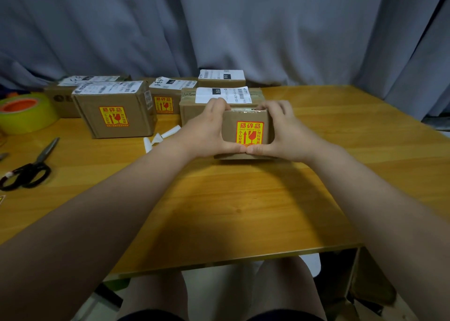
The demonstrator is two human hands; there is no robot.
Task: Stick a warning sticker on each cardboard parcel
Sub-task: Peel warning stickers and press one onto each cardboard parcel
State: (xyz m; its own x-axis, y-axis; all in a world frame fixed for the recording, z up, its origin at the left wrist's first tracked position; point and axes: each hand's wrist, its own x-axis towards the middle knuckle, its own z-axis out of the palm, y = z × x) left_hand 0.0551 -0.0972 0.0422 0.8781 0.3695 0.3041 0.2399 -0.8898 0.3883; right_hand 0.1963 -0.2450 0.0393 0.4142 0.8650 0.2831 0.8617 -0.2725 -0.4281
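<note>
A small cardboard parcel stands on the wooden table with a yellow-and-red warning sticker on its near face. My left hand grips its left side and my right hand its right side. Both thumbs press along the sticker's lower edge. Behind it sits a larger parcel with a white shipping label. Further left, a big parcel and another parcel each show a warning sticker on the front.
Two more parcels, one at the back left and one at the back centre. White backing-paper scraps lie left of my hands. A yellow tape roll and black scissors lie at the left edge. Grey curtain behind.
</note>
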